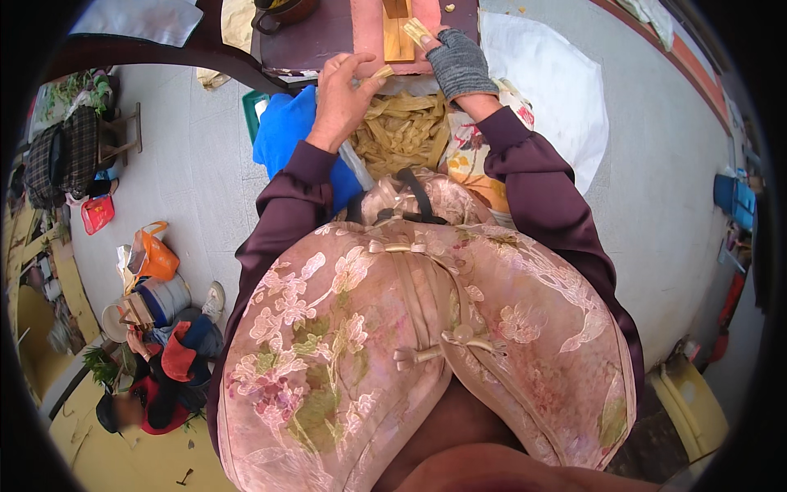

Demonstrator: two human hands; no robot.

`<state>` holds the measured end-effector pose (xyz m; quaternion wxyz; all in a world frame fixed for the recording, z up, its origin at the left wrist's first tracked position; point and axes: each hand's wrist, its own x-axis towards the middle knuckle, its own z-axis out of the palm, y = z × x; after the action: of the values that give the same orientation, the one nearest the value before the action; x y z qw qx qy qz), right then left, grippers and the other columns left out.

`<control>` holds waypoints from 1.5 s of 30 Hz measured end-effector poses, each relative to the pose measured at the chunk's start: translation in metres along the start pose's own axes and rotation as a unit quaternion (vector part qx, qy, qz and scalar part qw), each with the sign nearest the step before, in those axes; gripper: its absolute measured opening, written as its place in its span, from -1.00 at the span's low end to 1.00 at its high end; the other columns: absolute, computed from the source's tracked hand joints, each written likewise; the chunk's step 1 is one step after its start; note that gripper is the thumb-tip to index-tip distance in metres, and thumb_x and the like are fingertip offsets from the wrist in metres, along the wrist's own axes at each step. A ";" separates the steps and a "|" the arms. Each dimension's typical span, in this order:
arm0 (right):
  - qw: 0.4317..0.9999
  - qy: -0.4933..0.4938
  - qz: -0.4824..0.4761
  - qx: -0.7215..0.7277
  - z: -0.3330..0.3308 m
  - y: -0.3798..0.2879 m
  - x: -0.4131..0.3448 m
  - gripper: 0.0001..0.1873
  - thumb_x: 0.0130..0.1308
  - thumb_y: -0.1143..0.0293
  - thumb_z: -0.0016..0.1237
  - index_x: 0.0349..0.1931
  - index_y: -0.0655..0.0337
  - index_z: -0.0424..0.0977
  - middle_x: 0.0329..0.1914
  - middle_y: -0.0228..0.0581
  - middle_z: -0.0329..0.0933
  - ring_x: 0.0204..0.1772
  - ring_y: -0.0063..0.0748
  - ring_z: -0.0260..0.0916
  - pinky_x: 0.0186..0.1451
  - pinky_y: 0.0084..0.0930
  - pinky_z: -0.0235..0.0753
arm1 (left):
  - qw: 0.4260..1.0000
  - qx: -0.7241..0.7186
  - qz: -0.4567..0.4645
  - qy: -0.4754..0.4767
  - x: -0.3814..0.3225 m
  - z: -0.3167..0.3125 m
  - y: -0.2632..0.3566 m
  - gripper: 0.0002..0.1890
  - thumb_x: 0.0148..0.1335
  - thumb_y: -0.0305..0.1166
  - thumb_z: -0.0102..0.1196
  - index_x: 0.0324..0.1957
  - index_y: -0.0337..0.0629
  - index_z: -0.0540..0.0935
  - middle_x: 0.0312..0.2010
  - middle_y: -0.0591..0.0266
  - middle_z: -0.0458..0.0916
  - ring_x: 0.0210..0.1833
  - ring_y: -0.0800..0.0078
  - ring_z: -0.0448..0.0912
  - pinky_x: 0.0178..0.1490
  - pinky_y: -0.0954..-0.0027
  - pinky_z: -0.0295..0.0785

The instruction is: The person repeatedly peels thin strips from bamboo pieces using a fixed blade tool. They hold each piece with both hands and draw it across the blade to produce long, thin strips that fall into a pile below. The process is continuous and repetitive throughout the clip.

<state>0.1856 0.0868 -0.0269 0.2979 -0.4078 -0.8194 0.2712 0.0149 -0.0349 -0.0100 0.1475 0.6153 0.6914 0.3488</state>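
Note:
My left hand (pixel 344 92) is bare and pinches a short piece of pale yellow-brown plant strip (pixel 382 73) between thumb and fingers. On my right hand (pixel 456 61) is a grey fingerless knit glove; its thumb and fingers grip a folded bundle of similar strip (pixel 417 29). Between the two hands a wooden block (pixel 399 46) with an upright wooden part lies on a pink cloth (pixel 367 31) at the table's near edge. Below my hands, close to my body, a lined container holds a heap of long yellow-brown strips (pixel 399 132).
A dark pot (pixel 286 13) stands on the dark table (pixel 307 46). Blue cloth (pixel 280 132) lies left of the strips, a white sheet (pixel 547 92) on the floor at right. Lower left, another person (pixel 166 393) sits beside buckets and an orange bag (pixel 154 253).

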 end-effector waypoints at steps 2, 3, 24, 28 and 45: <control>0.991 0.052 -0.021 0.123 -0.015 -0.046 -0.025 -0.71 0.30 0.18 -0.12 -0.23 0.23 0.52 -0.29 -0.02 0.50 -0.21 -0.06 0.48 -0.14 -0.28 0.43 | 0.933 -0.255 -0.216 -0.136 -0.019 0.001 0.014 -0.74 0.33 -0.25 0.00 -0.13 -0.22 0.59 0.01 0.21 0.50 -0.03 0.45 0.48 0.05 0.40 0.36; 0.984 0.070 -0.049 0.158 -0.016 -0.060 -0.036 -0.71 0.29 0.20 -0.10 -0.24 0.24 0.51 -0.30 -0.04 0.50 -0.22 -0.07 0.47 -0.14 -0.30 0.42 | 0.862 -0.378 -0.283 -0.183 -0.029 0.002 0.022 -0.70 0.34 -0.21 -0.03 -0.13 -0.24 0.58 -0.04 0.21 0.52 -0.05 0.46 0.49 0.04 0.41 0.37; 0.960 0.027 -0.084 0.267 -0.002 -0.085 -0.064 -0.72 0.34 0.23 -0.15 -0.30 0.31 0.44 -0.50 -0.13 0.42 -0.37 -0.22 0.42 -0.28 -0.36 0.38 | 0.994 0.047 0.093 0.019 -0.052 -0.030 0.054 -0.71 0.19 -0.50 -0.08 -0.02 -0.19 0.49 -0.39 0.18 0.51 -0.25 0.24 0.49 -0.21 0.33 0.39; 0.791 -0.173 0.202 0.550 -0.008 -0.086 -0.055 -0.69 0.29 0.15 -0.09 -0.42 0.24 0.39 -0.56 -0.38 0.36 -0.44 -0.54 0.31 -0.36 -0.53 0.31 | 0.982 -0.078 0.064 0.161 -0.047 -0.031 0.062 -0.71 0.16 -0.66 -0.07 -0.07 -0.24 0.53 -0.37 0.17 0.49 -0.27 0.36 0.47 -0.11 0.43 0.37; 0.969 -0.064 -0.224 0.084 -0.056 -0.102 -0.061 -0.57 0.20 -0.02 0.00 -0.21 0.20 0.51 -0.45 -0.13 0.50 -0.35 -0.16 0.48 -0.29 -0.33 0.42 | 0.832 -0.546 -0.091 -0.048 -0.046 -0.034 0.055 -0.85 0.32 -0.47 -0.04 -0.10 -0.27 0.46 -0.18 0.29 0.52 -0.16 0.59 0.48 -0.07 0.59 0.37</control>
<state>0.2036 -0.0053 0.0650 0.3311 -0.1687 -0.8816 0.2909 0.0438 -0.0887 0.0403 0.5232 0.3852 0.4335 0.6245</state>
